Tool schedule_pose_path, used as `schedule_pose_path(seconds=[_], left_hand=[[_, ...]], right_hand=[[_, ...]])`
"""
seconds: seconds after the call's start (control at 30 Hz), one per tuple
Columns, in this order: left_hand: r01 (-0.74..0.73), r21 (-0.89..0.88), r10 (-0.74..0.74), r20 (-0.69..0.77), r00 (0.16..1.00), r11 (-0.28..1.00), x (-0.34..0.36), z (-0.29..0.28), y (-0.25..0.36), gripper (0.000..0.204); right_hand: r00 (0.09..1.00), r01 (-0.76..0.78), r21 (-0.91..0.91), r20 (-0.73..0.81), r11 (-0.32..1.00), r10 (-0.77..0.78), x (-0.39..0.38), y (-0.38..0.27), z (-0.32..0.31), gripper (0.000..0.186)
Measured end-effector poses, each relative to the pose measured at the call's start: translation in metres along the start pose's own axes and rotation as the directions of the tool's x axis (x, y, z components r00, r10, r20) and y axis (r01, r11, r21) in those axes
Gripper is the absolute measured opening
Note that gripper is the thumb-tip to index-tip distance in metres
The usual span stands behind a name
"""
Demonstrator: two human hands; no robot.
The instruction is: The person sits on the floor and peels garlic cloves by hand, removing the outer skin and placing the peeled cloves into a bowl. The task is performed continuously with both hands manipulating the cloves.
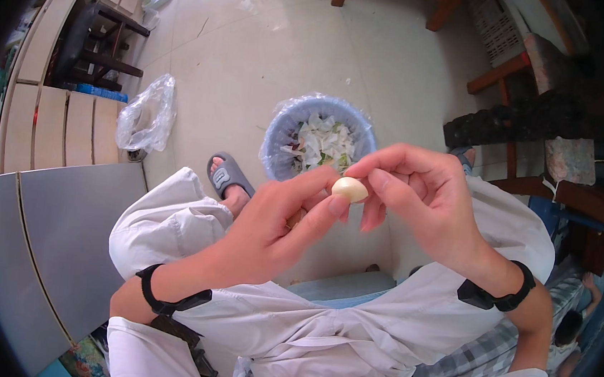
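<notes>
A pale peeled garlic clove (349, 188) sits between the fingertips of both hands, in front of my chest. My left hand (281, 219) pinches it from below and the left with thumb and forefinger. My right hand (424, 192) grips it from the right, its fingers curled over the top. Directly below the clove on the floor stands a blue bin (277, 140) lined with a clear bag and holding several white and green peelings. Black straps circle both wrists. My knees in pale trousers flank the bin.
A grey sandal on my foot (227, 176) rests by the bin. A crumpled clear plastic bag (147, 114) lies on the tiled floor to the left, near a grey table (39, 237). Wooden chairs (520, 71) stand at the right and far side.
</notes>
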State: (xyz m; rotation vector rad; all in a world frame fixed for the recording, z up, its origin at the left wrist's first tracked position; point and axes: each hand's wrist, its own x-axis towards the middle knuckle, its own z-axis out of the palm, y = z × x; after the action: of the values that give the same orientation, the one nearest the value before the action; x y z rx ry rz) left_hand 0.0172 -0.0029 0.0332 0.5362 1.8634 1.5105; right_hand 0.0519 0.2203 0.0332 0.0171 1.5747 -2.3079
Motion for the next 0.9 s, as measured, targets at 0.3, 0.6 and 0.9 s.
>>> schedule_pose_path(seconds=[0.3,0.6,0.9], left_hand=[[-0.146,0.202,0.169,-0.103,0.980,0.968,0.002,0.004,0.000,0.013],[-0.061,0.031,0.063,-0.057,0.996,0.998,0.001,0.001,-0.005,0.024],[-0.091,0.017,0.091,-0.020,0.996,0.996,0.002,-0.001,-0.006,0.023]], right_hand=[[0.997,0.079,-0.160,0.032,0.984,-0.074,0.000,0.001,0.002,0.020],[0.948,0.311,-0.467,0.096,0.828,-0.302,-0.001,0.005,-0.002,0.023],[0.920,0.377,-0.508,0.111,0.774,-0.375,0.000,0.007,0.002,0.025]])
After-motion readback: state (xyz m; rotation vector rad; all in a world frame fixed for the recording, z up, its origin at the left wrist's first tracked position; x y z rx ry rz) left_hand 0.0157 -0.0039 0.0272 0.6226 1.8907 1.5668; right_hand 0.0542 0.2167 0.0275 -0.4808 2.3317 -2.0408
